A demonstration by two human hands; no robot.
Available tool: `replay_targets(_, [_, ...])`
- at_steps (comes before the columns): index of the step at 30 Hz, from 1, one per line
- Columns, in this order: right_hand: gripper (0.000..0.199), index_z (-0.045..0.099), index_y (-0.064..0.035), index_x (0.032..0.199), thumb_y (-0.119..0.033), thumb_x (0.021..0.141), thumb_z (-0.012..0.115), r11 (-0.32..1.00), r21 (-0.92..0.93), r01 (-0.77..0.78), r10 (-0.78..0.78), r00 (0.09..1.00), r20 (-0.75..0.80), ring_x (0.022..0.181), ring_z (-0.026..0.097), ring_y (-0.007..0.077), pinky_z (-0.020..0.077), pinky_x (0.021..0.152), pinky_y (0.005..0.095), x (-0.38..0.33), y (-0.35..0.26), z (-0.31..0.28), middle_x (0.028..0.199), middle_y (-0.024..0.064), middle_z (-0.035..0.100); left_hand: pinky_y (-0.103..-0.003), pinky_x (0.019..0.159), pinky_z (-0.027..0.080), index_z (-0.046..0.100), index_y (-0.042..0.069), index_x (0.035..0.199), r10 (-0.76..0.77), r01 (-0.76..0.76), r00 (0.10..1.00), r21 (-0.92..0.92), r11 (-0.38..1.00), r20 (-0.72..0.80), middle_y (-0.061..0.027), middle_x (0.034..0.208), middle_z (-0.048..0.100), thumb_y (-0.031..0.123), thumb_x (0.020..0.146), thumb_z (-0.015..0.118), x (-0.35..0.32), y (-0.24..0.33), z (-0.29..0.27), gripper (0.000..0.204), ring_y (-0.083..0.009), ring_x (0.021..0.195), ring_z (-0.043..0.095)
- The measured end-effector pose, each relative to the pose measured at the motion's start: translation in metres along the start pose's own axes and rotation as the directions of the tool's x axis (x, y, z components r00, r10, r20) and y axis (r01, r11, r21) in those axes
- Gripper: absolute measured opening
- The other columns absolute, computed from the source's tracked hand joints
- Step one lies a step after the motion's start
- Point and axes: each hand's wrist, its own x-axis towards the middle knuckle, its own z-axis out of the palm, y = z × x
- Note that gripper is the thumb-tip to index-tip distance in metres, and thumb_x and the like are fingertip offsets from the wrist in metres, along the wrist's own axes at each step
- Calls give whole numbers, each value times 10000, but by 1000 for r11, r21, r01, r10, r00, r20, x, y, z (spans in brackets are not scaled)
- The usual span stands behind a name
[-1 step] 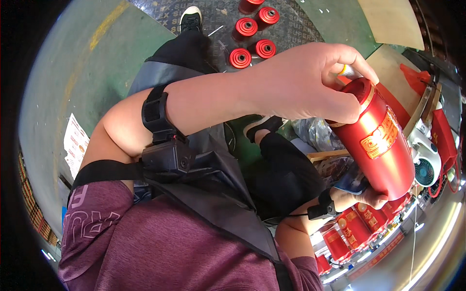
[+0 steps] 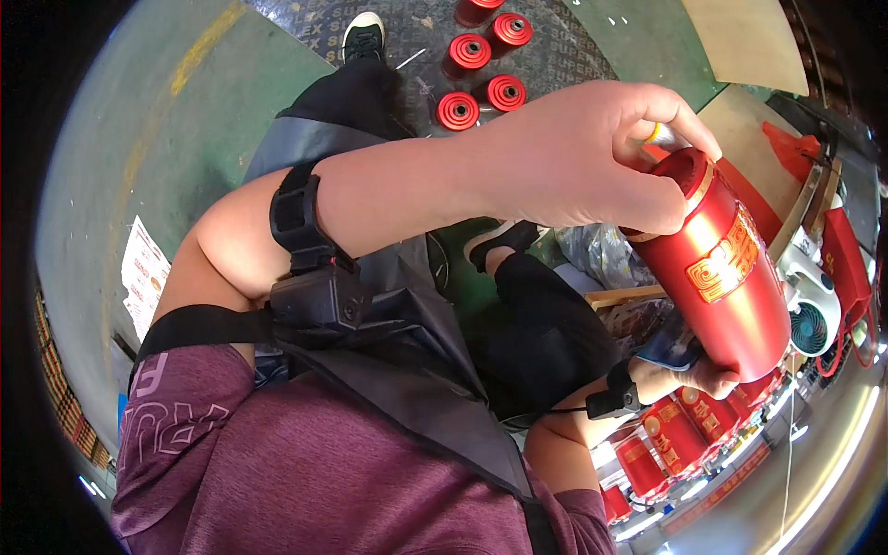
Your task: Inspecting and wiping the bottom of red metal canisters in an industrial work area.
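Note:
A glossy red canister [image 2: 717, 268] with a raised gold emblem on its side tilts in front of me at the right. My left hand [image 2: 620, 153] reaches across and grips its upper end, thumb on the near side of the gold-edged rim and a finger on the far side. Something white with a yellow edge shows at one of its other fingers. My right hand [image 2: 689, 377] supports the lower end, its thumb against the base; most of its fingers are hidden. A dark bluish flat thing [image 2: 673, 344] lies beside that hand, its kind unclear.
Several red canisters [image 2: 467, 55] stand upright on a dark printed mat on the green floor. At the right are a white fan [image 2: 809, 310], clear plastic wrapping [image 2: 601, 254] and rows of red packages [image 2: 671, 435]. A printed sheet [image 2: 143, 277] lies at the left.

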Motion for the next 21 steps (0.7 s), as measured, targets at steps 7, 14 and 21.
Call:
replay_targets(7, [1199, 396, 0, 1512, -807, 681, 702, 971, 234, -42, -16, 970, 243, 1358, 495, 360, 410, 1147, 543, 0, -4, -6, 1489, 207, 474, -335, 865, 567, 544, -44, 1325, 7, -7, 1000, 28, 1000, -19, -167, 1181, 668, 133, 857, 729, 0, 2, 0, 533, -192, 1060, 664])
replay_targets(14, [1213, 394, 4, 1507, -855, 698, 672, 999, -51, 11, -11, 1000, 5, 1368, 478, 365, 403, 1150, 535, 1, 0, -4, 1501, 209, 453, -305, 803, 556, 536, -52, 1336, 8, -8, 1000, 6, 1000, -13, -163, 1156, 675, 123, 857, 732, -1, 2, 0, 546, -172, 999, 668])
replay_targets(21, [1216, 382, 8, 1520, -832, 696, 688, 1000, -18, -4, 4, 1000, -6, 1379, 473, 364, 386, 1170, 536, 1, -1, -1, 1504, 207, 460, -273, 709, 538, 532, -52, 1346, 28, -28, 999, -3, 1000, 16, -173, 1104, 690, 119, 849, 717, 1, 2, -2, 557, -146, 898, 671])
